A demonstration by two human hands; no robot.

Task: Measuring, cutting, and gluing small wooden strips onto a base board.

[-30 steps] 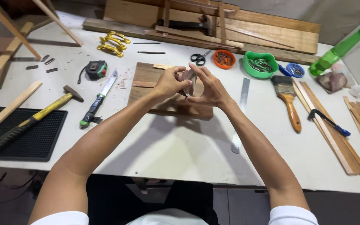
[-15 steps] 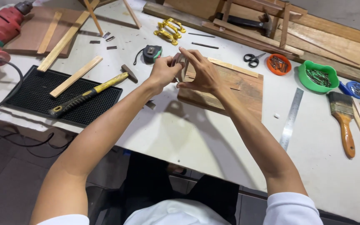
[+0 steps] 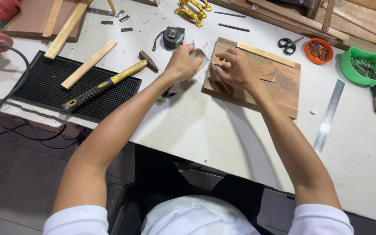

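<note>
1. Our left hand (image 3: 182, 63) is closed on a small grey sheet (image 3: 199, 55), beside the wooden board (image 3: 264, 82).
2. Our right hand (image 3: 236, 68) rests curled on that board; what it grips, we cannot tell.
3. A hammer (image 3: 105, 85) lies left of both.

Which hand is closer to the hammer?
Left. The left hand is just right of the hammer head; the right hand is farther right, on the wooden board.

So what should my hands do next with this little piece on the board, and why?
Probably press the right hand down to steady the small wood strip on the wooden board. The left hand hovers at the board's left edge with something small and pale that I cannot make out, and the hammer lies untouched on the black mat.
</note>
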